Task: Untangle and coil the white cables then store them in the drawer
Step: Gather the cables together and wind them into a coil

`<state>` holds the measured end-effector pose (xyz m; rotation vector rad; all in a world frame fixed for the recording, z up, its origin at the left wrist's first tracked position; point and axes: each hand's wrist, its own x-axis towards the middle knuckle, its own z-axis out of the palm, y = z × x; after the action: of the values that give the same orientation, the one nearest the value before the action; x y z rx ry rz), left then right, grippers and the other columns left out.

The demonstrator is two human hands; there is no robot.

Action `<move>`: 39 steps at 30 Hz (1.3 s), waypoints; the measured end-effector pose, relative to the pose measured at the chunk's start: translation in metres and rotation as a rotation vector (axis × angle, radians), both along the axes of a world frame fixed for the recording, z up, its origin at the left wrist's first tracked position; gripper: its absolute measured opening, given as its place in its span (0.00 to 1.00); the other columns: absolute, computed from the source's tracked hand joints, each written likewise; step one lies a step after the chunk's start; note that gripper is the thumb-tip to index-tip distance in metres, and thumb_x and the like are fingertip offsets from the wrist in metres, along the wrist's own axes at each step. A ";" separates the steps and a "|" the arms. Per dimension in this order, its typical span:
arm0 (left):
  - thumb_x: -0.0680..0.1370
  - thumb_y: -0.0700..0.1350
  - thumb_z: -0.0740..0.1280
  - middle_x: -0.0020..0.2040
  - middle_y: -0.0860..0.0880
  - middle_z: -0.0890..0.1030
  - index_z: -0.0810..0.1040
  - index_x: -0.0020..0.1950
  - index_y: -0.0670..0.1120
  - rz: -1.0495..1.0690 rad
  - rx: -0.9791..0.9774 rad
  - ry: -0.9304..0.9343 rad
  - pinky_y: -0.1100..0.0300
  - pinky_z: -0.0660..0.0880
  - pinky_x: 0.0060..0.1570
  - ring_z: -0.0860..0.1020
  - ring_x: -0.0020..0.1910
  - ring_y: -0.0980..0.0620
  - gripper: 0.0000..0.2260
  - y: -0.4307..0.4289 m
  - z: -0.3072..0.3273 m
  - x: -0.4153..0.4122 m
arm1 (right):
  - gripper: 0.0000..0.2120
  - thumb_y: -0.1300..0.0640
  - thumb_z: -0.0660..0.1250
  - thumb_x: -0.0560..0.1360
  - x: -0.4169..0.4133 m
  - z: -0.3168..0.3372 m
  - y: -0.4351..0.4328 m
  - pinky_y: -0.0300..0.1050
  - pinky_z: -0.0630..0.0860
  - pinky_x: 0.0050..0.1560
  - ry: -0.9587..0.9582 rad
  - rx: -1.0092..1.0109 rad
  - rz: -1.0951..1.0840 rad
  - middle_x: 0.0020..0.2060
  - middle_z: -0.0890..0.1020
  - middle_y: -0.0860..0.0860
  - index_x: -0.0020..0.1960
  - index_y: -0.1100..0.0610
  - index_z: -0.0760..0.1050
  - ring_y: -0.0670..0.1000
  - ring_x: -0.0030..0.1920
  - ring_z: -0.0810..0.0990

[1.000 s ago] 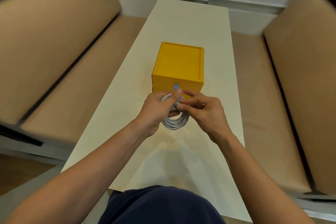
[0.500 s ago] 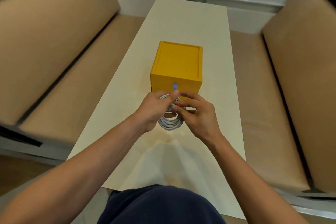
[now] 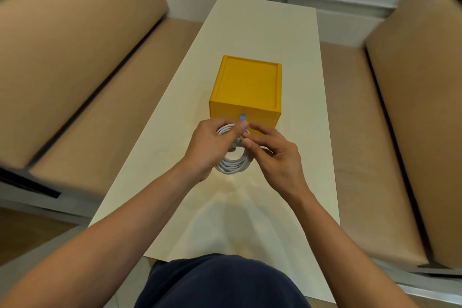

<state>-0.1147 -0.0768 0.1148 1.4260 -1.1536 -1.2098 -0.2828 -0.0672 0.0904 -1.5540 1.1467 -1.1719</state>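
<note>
Gripping the white cable coil (image 3: 232,164) just above the desk (image 3: 250,32), right in front of the yellow drawer box (image 3: 247,87)!

Left hand (image 3: 210,150) has its fingers (image 3: 225,125) curled round the top of the ring, which stands roughly upright with its loops hanging down toward me. Right hand (image 3: 277,157) comes in from the other side, thumb and forefinger pinching a strand near the top, tucking the loose end, I reckon. The drawer looks shut, and its blue pull tab (image 3: 242,117) sits dead ahead, just beyond my left forefinger tip. Both hands are close to it, but the right is the one I can spare. Tan sofas (image 3: 75,57) flank the desk.
</note>
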 end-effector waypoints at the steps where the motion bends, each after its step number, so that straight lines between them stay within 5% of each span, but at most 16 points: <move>1: 0.79 0.53 0.73 0.45 0.44 0.86 0.86 0.49 0.47 0.012 0.019 0.064 0.47 0.85 0.50 0.85 0.49 0.43 0.10 0.000 0.000 0.000 | 0.11 0.55 0.72 0.79 -0.002 0.000 0.000 0.40 0.81 0.56 0.022 0.013 0.044 0.66 0.80 0.48 0.61 0.54 0.85 0.42 0.67 0.78; 8: 0.79 0.45 0.74 0.52 0.37 0.86 0.84 0.56 0.37 0.006 0.117 0.326 0.51 0.84 0.50 0.86 0.52 0.40 0.12 0.006 0.005 -0.006 | 0.11 0.61 0.74 0.77 -0.005 0.002 0.000 0.53 0.82 0.61 -0.037 0.089 0.043 0.60 0.85 0.49 0.59 0.55 0.85 0.47 0.61 0.83; 22: 0.79 0.46 0.72 0.55 0.43 0.86 0.85 0.61 0.44 -0.201 0.063 0.216 0.51 0.82 0.57 0.85 0.56 0.43 0.12 0.008 0.012 0.009 | 0.07 0.64 0.79 0.70 -0.003 0.017 -0.002 0.47 0.82 0.49 -0.250 0.259 -0.092 0.48 0.88 0.51 0.47 0.56 0.88 0.53 0.49 0.87; 27: 0.80 0.45 0.72 0.54 0.43 0.86 0.84 0.61 0.46 -0.252 0.028 0.131 0.45 0.82 0.56 0.84 0.55 0.40 0.11 0.006 0.012 0.014 | 0.12 0.62 0.80 0.70 -0.002 0.016 0.004 0.49 0.85 0.50 -0.236 0.228 -0.115 0.46 0.88 0.50 0.53 0.53 0.85 0.54 0.47 0.87; 33: 0.79 0.43 0.72 0.56 0.41 0.86 0.83 0.63 0.42 -0.127 0.146 0.358 0.54 0.83 0.54 0.84 0.51 0.47 0.13 0.009 0.010 0.006 | 0.12 0.56 0.79 0.73 -0.003 0.015 -0.001 0.58 0.84 0.54 -0.122 0.164 -0.097 0.47 0.89 0.49 0.56 0.51 0.86 0.56 0.50 0.87; 36: 0.77 0.45 0.73 0.56 0.41 0.86 0.84 0.60 0.44 -0.096 0.198 0.387 0.52 0.82 0.57 0.85 0.50 0.47 0.13 0.007 0.011 0.007 | 0.10 0.58 0.78 0.74 -0.001 0.013 -0.003 0.56 0.84 0.51 -0.102 0.129 -0.122 0.47 0.88 0.48 0.54 0.52 0.86 0.55 0.48 0.87; 39: 0.77 0.46 0.74 0.53 0.42 0.87 0.85 0.60 0.44 -0.125 0.205 0.303 0.55 0.83 0.49 0.86 0.50 0.46 0.12 0.006 0.012 0.011 | 0.09 0.59 0.78 0.74 -0.001 0.007 -0.005 0.53 0.84 0.53 -0.032 0.068 -0.130 0.49 0.88 0.49 0.53 0.54 0.87 0.49 0.49 0.87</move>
<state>-0.1036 -0.0713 0.1269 1.2758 -0.9399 -1.6093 -0.2839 -0.0721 0.0973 -1.4229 1.2688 -1.2254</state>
